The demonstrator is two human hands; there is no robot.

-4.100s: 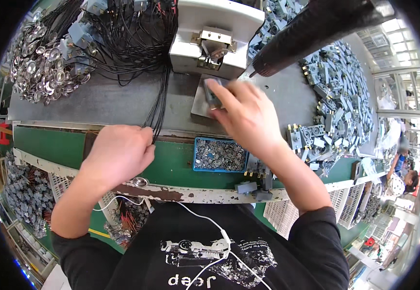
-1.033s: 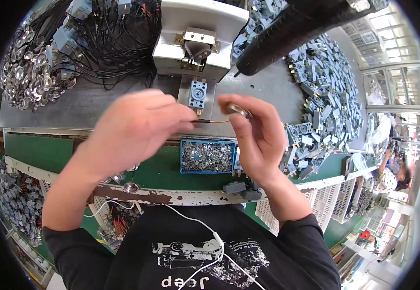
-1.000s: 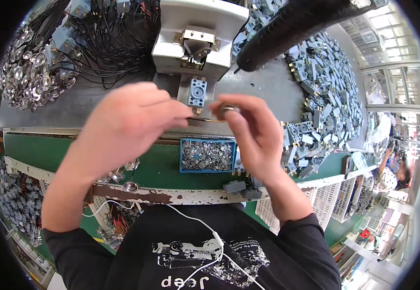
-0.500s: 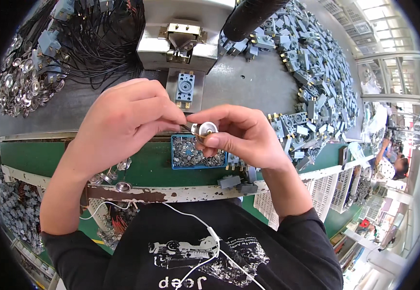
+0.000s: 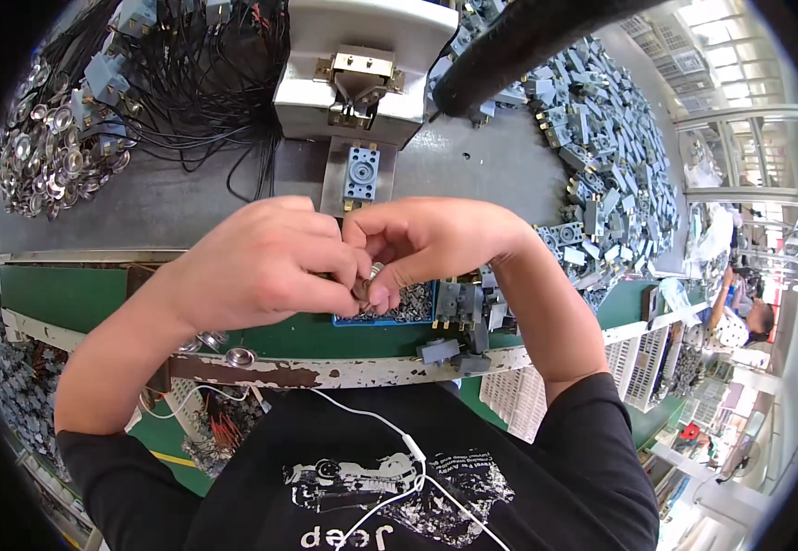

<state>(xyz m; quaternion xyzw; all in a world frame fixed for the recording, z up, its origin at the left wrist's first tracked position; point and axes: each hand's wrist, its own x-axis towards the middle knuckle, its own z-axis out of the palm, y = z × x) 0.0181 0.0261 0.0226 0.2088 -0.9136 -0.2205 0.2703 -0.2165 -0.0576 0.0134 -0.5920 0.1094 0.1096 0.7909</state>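
Fingertips together, both hands work over the blue tray [image 5: 376, 321] of tiny metal parts. My right hand [image 5: 449, 241] pinches a small round metal cup [image 5: 376, 273], mostly hidden by the fingers. My left hand [image 5: 275, 262] is closed with its fingertips against the same cup; whatever else it pinches is hidden. Just beyond the hands, a grey-blue rectangular block [image 5: 361, 174] with brass tabs lies on the metal plate of the press [image 5: 353, 106].
Many grey-blue blocks [image 5: 610, 174] are heaped at the right. Black wires [image 5: 206, 101] and shiny metal cups [image 5: 50, 165] pile up at the left. A dark bar [image 5: 518, 50] slants over the table. Loose blocks [image 5: 458, 308] lie beside the tray.
Both hands have come lower and closer together. The round cup has turned, its open face no longer toward me. The view has shifted slightly.
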